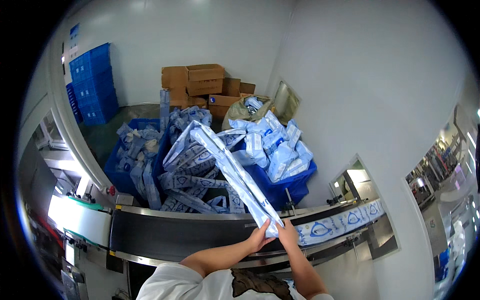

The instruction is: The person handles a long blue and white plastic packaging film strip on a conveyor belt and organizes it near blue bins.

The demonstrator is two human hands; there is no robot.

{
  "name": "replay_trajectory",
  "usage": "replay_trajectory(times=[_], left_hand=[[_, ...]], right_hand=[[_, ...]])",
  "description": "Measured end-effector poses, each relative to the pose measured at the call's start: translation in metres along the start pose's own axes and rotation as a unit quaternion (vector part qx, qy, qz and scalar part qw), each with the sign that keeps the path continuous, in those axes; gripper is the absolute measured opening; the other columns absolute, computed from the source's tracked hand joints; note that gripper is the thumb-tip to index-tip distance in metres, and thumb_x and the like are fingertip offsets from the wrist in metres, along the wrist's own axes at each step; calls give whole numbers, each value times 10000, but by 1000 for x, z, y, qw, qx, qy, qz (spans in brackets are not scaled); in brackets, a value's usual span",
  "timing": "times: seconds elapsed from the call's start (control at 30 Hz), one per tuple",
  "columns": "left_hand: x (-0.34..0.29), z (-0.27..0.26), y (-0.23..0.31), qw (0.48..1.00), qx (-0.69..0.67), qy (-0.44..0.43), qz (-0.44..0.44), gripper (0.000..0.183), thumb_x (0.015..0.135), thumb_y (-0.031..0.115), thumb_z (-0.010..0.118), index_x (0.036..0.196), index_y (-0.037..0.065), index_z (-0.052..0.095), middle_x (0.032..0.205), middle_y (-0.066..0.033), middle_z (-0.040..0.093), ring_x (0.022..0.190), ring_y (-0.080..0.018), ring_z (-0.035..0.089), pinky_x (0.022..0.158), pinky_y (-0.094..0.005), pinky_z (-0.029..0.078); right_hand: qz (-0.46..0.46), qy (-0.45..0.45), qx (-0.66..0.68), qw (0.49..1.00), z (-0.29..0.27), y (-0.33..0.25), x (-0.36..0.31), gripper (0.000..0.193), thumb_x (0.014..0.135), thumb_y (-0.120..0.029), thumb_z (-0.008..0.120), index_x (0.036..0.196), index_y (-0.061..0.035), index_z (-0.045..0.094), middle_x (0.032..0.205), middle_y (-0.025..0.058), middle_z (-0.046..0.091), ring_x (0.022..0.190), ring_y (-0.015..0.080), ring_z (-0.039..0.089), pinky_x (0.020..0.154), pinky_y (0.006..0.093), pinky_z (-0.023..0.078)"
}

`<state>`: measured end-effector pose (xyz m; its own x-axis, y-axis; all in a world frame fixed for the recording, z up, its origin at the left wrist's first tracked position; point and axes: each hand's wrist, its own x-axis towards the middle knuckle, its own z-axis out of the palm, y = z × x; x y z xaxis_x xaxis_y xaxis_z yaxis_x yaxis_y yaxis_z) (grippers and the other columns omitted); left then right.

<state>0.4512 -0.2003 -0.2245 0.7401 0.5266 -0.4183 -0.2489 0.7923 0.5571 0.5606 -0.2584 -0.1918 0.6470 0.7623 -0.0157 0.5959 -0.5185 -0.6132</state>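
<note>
Over the conveyor belt, both hands grip the near end of a long strip of pale blue plastic packaging film. My left hand is closed on the strip's left edge. Beside it, my right hand is closed on the right edge. Away from me the strip stretches up and left, folds over, and drops toward a heap of printed film beyond the belt. A flat printed strip lies on the belt to the right of my hands, reaching a wall opening. Where the two strips meet is hidden by my hands.
A blue crate piled with pale blue packs stands behind the belt. Further left is another filled blue crate. Cardboard boxes, a sack and stacked blue crates stand at the back. Metal rails edge the belt.
</note>
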Motion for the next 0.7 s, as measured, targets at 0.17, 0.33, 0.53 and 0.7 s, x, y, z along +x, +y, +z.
replay_trajectory(times=[0.17,0.33,0.53,0.7], left_hand=[[-5,-25,12,993,-5,90,74,446,859,372,531,1120,16,468,1016,-98,565,903,-204,568,780,-342,474],[-26,-43,39,993,-7,51,110,388,901,332,455,1120,13,465,1034,-99,563,929,-231,564,779,-386,466],[-51,-53,60,992,29,87,90,331,898,333,451,1087,65,498,999,-67,586,895,-217,579,716,-356,488],[-68,-68,79,991,25,89,94,309,903,340,429,1075,96,509,954,-41,609,846,-201,597,634,-345,500]], right_hand=[[-41,38,41,998,13,-29,-21,422,739,-375,638,986,-73,476,851,126,611,760,303,600,655,393,452],[-276,28,-8,961,-4,-45,-47,550,716,-347,662,1135,-53,461,1043,144,520,949,298,510,783,370,412],[-353,46,-140,924,-74,36,-43,571,662,-112,622,1201,-76,437,1121,122,464,1049,297,440,904,426,333],[-317,211,-236,894,-112,95,-19,531,612,-21,618,1123,-84,487,1109,113,477,1074,269,442,944,422,311]])
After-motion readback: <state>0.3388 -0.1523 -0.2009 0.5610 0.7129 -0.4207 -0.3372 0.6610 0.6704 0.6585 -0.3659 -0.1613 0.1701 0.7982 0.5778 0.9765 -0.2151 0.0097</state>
